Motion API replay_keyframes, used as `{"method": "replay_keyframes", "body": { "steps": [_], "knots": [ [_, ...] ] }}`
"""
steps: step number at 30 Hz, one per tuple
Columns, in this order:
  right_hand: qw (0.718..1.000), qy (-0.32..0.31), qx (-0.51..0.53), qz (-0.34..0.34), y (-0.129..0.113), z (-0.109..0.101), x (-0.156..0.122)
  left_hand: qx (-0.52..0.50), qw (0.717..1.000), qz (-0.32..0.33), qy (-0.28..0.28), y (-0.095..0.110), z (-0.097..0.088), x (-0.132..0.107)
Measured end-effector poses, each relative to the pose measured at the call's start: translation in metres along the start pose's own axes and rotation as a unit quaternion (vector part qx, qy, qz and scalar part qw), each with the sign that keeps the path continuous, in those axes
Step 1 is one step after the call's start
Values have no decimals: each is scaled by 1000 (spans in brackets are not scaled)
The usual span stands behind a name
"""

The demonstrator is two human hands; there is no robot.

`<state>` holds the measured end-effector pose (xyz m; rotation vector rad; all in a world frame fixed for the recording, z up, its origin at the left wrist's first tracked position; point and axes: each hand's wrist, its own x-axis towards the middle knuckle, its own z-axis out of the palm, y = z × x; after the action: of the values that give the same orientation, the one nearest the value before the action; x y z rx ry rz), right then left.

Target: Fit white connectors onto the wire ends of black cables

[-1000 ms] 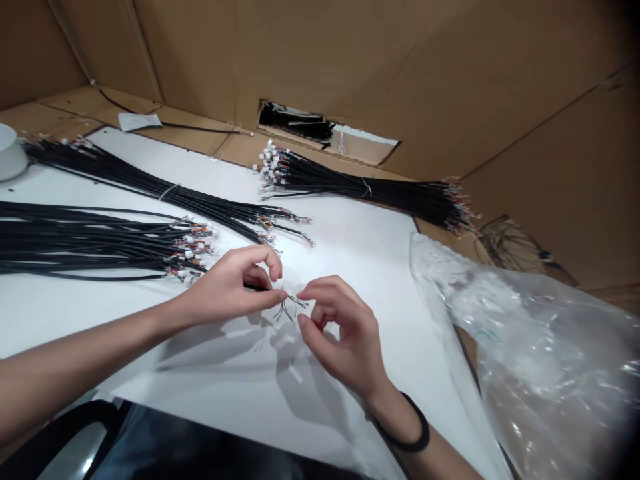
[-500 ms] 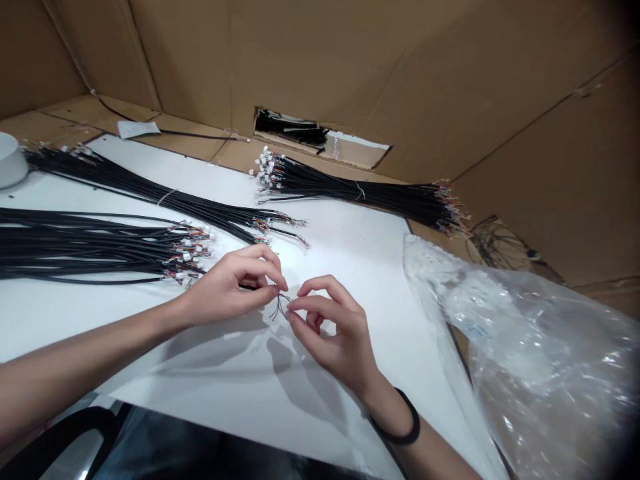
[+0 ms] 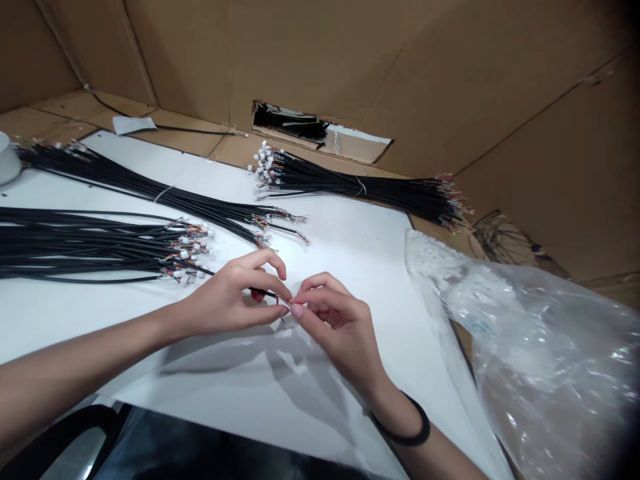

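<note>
My left hand (image 3: 235,297) is closed in a pinch on the end of a black cable (image 3: 220,275) that runs back to the loose pile of black cables (image 3: 90,243) at the left. My right hand (image 3: 336,325) is also closed, its fingertips pressed against the left fingertips at the cable's thin wire ends, which are mostly hidden between the fingers. Both hands hover just above the white sheet (image 3: 350,260). A black band (image 3: 415,437) sits on my right wrist.
A tied bundle of black cables (image 3: 165,195) lies diagonally at the left, another bundle with white connectors (image 3: 350,185) at the back. A crinkled clear plastic bag (image 3: 525,347) fills the right. Cardboard walls (image 3: 350,60) enclose the bench. A white round object (image 3: 6,160) sits far left.
My right hand moved left and closed onto the splayed wire ends, which were visible between the hands before and are now hidden. The left hand stayed in place.
</note>
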<state>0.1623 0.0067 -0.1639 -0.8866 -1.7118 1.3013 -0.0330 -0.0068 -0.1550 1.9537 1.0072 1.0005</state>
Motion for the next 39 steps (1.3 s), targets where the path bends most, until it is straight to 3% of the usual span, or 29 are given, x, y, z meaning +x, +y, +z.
{"method": "replay_keyframes", "body": {
  "steps": [11,23,29,32,35,39],
  "knots": [
    [983,11,143,117,2,1,2,-1,1000,4,1,4,-1,0],
    [984,-1,125,123,1,1,2,16,999,33,7,3,-1,0],
    [976,28,156,149,6,-1,3,90,988,113,54,-1,-1,-4],
    [972,26,167,161,8,-1,3,86,985,150,30,-2,-1,-3],
    [972,18,170,164,8,0,3,69,986,149,12,-4,0,-3],
    [975,22,165,148,5,2,2,61,990,125,40,-3,2,-3]
  ]
}}
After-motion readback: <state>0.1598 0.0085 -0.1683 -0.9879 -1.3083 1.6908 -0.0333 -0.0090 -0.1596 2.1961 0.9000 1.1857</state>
